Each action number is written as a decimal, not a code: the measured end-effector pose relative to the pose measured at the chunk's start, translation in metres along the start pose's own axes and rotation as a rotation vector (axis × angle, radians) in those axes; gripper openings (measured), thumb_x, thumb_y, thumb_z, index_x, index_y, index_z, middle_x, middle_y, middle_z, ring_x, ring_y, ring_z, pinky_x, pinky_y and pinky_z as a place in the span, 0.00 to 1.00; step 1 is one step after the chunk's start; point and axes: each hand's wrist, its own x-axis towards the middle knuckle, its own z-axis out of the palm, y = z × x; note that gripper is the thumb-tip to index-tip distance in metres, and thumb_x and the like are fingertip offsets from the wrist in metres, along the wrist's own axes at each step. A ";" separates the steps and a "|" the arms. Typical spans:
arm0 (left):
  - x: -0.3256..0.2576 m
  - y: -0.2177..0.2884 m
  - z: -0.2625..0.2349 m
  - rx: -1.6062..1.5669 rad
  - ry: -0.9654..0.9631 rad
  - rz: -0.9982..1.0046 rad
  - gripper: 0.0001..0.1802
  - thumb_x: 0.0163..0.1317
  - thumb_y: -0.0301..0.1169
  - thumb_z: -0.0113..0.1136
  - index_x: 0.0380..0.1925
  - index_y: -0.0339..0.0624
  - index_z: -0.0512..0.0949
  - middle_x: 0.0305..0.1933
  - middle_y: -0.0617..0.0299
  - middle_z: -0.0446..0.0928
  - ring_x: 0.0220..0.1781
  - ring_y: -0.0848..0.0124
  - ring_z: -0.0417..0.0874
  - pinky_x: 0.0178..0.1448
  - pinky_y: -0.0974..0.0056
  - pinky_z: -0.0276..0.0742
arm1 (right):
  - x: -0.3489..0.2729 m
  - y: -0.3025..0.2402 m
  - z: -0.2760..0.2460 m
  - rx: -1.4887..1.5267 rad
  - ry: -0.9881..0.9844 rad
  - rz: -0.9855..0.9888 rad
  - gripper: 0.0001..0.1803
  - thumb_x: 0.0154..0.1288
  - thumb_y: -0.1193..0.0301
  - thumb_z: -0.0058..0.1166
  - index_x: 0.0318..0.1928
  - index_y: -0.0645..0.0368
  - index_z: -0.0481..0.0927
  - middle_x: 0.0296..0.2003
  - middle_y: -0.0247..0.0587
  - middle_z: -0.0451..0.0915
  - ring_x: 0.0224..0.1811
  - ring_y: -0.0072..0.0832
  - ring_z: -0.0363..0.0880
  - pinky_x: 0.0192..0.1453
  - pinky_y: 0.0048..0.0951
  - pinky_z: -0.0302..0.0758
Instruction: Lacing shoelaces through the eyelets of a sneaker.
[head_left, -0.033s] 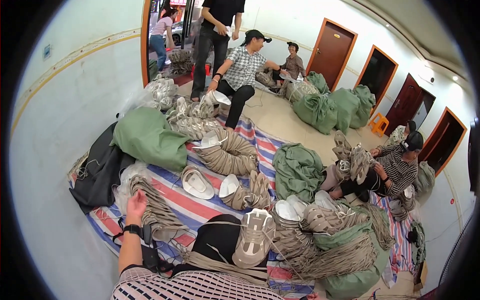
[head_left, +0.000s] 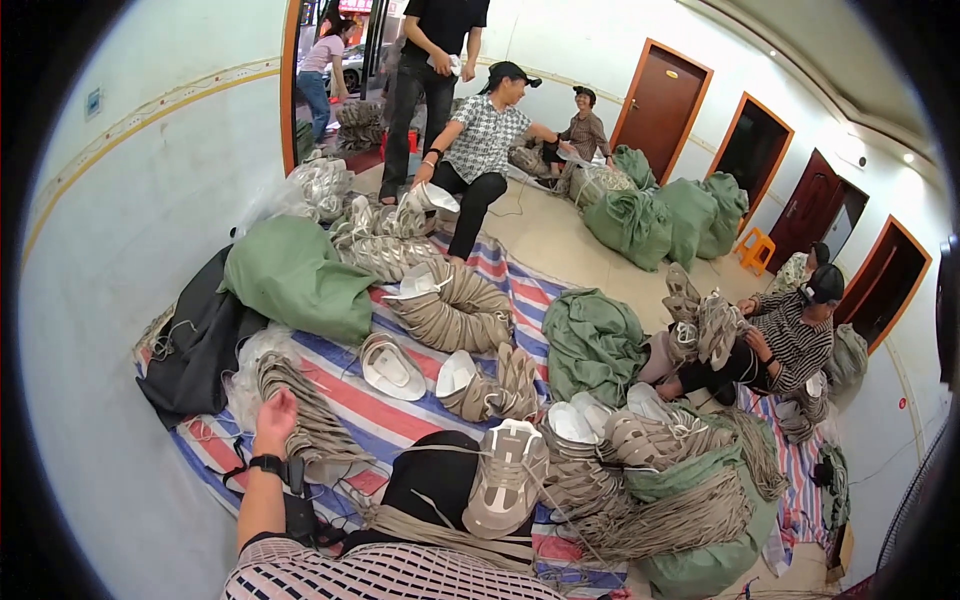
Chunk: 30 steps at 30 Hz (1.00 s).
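A beige-and-white shoe upper (head_left: 508, 478) rests on my black-clad lap, its toe toward me and laces partly threaded. My left hand (head_left: 276, 415) is raised to the left, fingers curled together; whatever they hold does not show. Just beside it, a fanned bundle of beige shoelaces (head_left: 312, 415) lies on the striped sheet. More flat laces (head_left: 440, 527) lie across my lap. My right hand (head_left: 619, 594) barely shows at the lower edge, its fingers mostly cut off. From the shoe upper, a thin lace (head_left: 572, 522) slants down toward that hand.
Stacked shoe uppers (head_left: 585, 470) and a lace-covered green sack (head_left: 715, 575) stand at my right. Ahead, on the striped sheet (head_left: 400, 415), sit a single upper (head_left: 392, 367), a curved row of uppers (head_left: 465, 315) and a green sack (head_left: 300, 280). Several people work around the room.
My left hand has dropped very slightly beside the lace bundle. At the lower edge, less of my right hand shows. The shoe upper stays on my lap.
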 end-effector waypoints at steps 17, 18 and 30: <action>-0.122 -0.258 0.077 1.908 -1.352 0.737 0.19 0.54 0.38 0.58 0.45 0.44 0.73 0.48 0.54 0.70 0.54 0.56 0.68 0.56 0.55 0.65 | -0.041 0.008 0.033 -1.899 -0.086 -0.153 0.23 0.63 0.58 0.41 0.56 0.52 0.70 0.54 0.46 0.70 0.61 0.33 0.62 0.61 0.42 0.61; -0.127 -0.258 0.082 1.915 -1.360 0.716 0.16 0.55 0.37 0.58 0.42 0.45 0.74 0.46 0.56 0.71 0.52 0.57 0.69 0.54 0.54 0.65 | -0.038 -0.002 0.037 -1.890 -0.096 -0.206 0.22 0.63 0.58 0.41 0.56 0.52 0.70 0.53 0.45 0.70 0.60 0.33 0.62 0.60 0.42 0.61; -0.097 -0.202 0.121 0.956 -1.127 -0.646 0.10 0.60 0.31 0.50 0.29 0.36 0.76 0.31 0.56 0.78 0.29 0.69 0.80 0.38 0.64 0.78 | -0.037 -0.079 0.106 -1.705 -0.355 -0.799 0.17 0.63 0.60 0.43 0.49 0.54 0.73 0.43 0.41 0.73 0.46 0.33 0.67 0.48 0.41 0.66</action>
